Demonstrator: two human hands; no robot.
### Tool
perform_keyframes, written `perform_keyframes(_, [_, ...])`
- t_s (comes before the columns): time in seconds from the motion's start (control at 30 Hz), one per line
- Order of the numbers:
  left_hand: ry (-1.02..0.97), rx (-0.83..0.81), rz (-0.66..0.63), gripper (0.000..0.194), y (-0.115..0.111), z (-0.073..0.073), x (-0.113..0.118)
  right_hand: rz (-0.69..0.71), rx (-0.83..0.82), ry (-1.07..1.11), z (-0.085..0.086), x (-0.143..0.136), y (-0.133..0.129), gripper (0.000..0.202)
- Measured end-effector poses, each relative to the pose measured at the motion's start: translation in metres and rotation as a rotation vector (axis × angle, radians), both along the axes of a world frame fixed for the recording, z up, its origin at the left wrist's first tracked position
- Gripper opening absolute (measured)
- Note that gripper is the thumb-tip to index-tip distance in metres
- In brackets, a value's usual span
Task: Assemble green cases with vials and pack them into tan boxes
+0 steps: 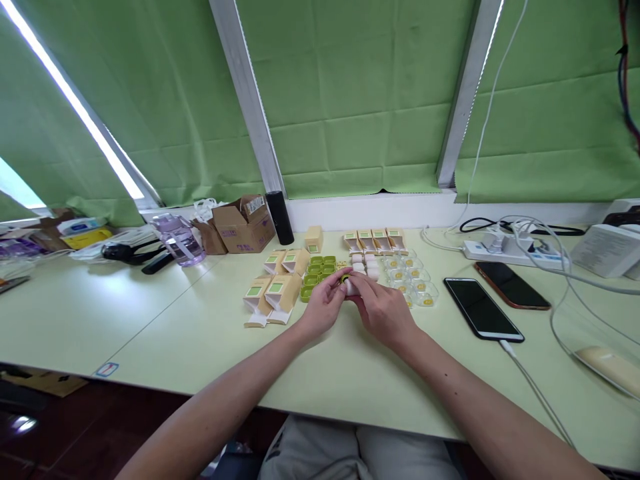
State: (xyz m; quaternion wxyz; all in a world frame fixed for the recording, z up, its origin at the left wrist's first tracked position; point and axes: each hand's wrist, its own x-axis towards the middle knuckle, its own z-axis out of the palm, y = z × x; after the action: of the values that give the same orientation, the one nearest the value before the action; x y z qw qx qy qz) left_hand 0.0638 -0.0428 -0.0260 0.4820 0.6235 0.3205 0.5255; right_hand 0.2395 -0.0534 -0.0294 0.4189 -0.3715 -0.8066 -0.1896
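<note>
Close together above the table, my left hand [324, 305] and my right hand [386, 310] meet with fingers bent. Between the left fingertips is a small round green piece [345, 278]. The right fingers press a small white piece [351, 289] against it; fingers hide much of both. Just left of the hands stand green cups [314, 269] in rows. Pale pink-white blocks [371, 265] lie behind the hands, beside tiny yellowish bits [342, 265]. Clear plastic cups with yellow dots [425, 293] are set out on the right.
Open cream cartons [283, 292] stand left, with more cartons [380, 240] at the back. Phones [483, 310], a power strip [515, 253], loose cables and a mouse [611, 369] lie right. A cardboard box [245, 227], black cylinder [280, 218] and clear jug [180, 240] stand back left.
</note>
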Motion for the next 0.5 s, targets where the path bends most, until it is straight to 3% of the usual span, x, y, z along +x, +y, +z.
perform_keyframes(0.23, [-0.034, 0.039, 0.125, 0.055, -0.0009, -0.0031, 0.0067, 0.003, 0.104, -0.022, 0.0071, -0.0039, -0.0035, 0.029])
perform_keyframes(0.5, [-0.051, 0.081, 0.175, 0.052, -0.0016, -0.0060, 0.0100, -0.005, 0.143, -0.032, 0.0053, -0.0051, -0.0036, 0.032])
